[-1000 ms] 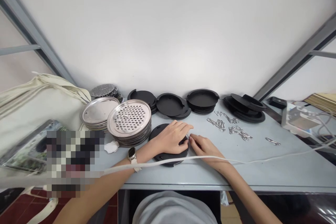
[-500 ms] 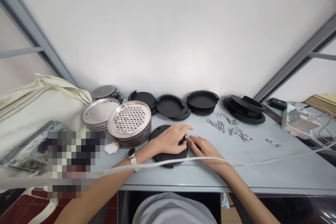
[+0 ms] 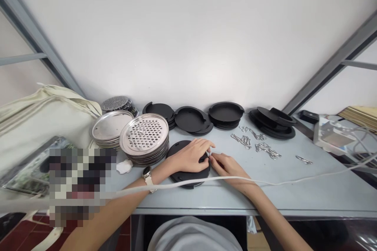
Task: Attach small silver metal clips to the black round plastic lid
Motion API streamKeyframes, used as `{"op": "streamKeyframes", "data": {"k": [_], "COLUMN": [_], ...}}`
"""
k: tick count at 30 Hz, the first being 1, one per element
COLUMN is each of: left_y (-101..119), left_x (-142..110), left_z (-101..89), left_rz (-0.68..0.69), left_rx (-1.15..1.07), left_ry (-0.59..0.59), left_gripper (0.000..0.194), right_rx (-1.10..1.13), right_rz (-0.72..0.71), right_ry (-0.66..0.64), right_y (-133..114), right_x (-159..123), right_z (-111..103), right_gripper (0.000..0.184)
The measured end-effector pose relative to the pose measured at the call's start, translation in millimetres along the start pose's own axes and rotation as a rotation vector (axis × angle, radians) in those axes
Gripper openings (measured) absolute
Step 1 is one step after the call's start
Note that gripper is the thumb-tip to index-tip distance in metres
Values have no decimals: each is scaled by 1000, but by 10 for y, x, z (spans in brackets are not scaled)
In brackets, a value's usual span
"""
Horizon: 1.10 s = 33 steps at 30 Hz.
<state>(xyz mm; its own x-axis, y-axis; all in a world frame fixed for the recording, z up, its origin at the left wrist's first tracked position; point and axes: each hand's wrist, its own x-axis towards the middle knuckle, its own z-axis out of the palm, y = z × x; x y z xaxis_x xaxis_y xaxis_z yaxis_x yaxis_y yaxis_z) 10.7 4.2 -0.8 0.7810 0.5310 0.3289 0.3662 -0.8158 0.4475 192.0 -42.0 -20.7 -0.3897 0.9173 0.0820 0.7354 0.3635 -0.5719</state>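
Observation:
A round black plastic disc [image 3: 179,179] lies on the grey table in front of me. Across its top rests my left hand [image 3: 191,156], thumb and fingers curved round the disc's right edge. My right hand [image 3: 226,164] is at that same edge, thumb and forefinger pinched on a small metal wire clip [image 3: 207,154], mostly hidden between the fingertips. Similar wire clips [image 3: 266,150] lie in loose groups to the right. Behind the hands, black discs with raised part-rims [image 3: 191,119] stand in several stacks.
Left of the disc are stacked metal grater plates [image 3: 144,133] and plain-faced metal plates [image 3: 112,125]. A white cable [image 3: 176,183] crosses in front of both forearms. A cream bag [image 3: 59,110] stands at the left; a white box-like object [image 3: 332,135] sits at the right.
The fingertips of both hands have shifted slightly closer around the clip at the disc's edge. The view has moved a little; the disc stays in place.

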Motion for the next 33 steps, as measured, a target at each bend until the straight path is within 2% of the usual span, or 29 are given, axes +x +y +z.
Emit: {"op": "streamKeyframes", "data": {"k": [4,10,15,33], "left_y": [-14,-5,15,51], "left_x": [2,10,9,-5], "left_z": [13,15,18,-30], "left_rz": [-3,23,-11,-13], "left_rx": [11,75,108,93], "left_ry": [-7,8,37,-9], "left_gripper": [40,29,31,33], "right_rx": [-10,-32,-57,-87], "right_rz": [2,-9,1,19], "right_ry": [-1,18,10,15], "right_y": [17,7,-18,26], "right_x": [3,-1,0,0], "right_z": [13,19,5,50], "right_gripper": [35,34,34,30]}}
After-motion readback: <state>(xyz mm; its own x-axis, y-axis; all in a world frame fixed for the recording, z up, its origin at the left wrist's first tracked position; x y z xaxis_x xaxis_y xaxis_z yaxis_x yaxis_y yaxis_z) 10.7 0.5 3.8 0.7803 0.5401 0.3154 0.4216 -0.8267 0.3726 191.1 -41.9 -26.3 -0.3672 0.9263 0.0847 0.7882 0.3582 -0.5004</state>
